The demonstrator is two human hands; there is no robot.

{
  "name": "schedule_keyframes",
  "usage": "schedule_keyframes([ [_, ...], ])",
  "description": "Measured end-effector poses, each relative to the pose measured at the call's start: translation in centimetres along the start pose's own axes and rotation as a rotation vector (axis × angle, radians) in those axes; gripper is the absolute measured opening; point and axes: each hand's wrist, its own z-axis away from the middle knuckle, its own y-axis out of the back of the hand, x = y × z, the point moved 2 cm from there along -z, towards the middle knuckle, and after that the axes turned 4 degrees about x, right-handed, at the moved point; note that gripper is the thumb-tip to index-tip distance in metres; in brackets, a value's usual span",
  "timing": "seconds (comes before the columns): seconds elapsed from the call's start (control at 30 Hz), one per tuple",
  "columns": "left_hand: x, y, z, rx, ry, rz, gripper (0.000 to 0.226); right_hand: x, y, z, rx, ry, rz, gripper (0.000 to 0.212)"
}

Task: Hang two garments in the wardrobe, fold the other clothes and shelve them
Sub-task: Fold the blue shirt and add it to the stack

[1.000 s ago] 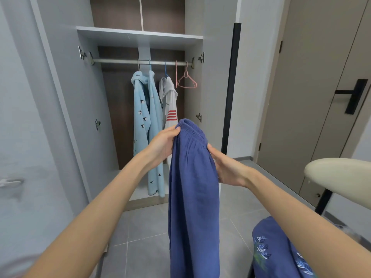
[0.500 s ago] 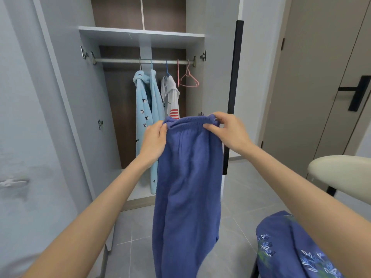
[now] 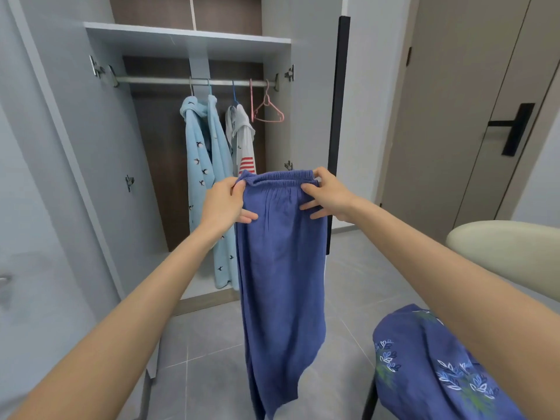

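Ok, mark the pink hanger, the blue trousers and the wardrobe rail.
pink hanger (image 3: 266,101), head view, neck below the hook.
blue trousers (image 3: 281,253), head view, hanging cloth below the waistband.
wardrobe rail (image 3: 157,81), head view, bare stretch near its left end.

One head-worn wide-angle camera is looking forward and slightly down, facing the open wardrobe (image 3: 188,40) from near, floor (image 3: 212,359) filling the lower frame.

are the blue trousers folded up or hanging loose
Hanging loose: the blue elastic-waist trousers hang full length from the waistband, pinched by the left hand and right hand.
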Motion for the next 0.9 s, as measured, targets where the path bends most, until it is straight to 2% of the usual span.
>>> schedule_keyframes([
  [0.23,-1.8,-3.9,-2.2,-0.009,0.076,0.034,0.022,3.3,0.6,-3.4,0.035,-0.041,0.019,0.007],
  [0.4,-3.1,-7.9,-4.6,-0.014,0.145,0.089,0.025,7.2,1.5,-7.1,0.128,0.018,-0.128,0.003],
  [0.57,-3.1,-12.2,-7.0,-0.026,0.137,0.109,0.021,10.8,3.9,-10.1,0.193,0.009,-0.209,0.007],
  [0.7,-1.3,-15.6,-7.9,-0.035,0.098,0.167,0.020,11.7,7.4,-11.4,0.257,0.007,-0.293,0.017],
  [0.9,4.0,-19.6,-7.1,-0.081,-0.007,0.223,0.032,10.7,14.8,-9.5,0.352,0.066,-0.291,0.015],
])
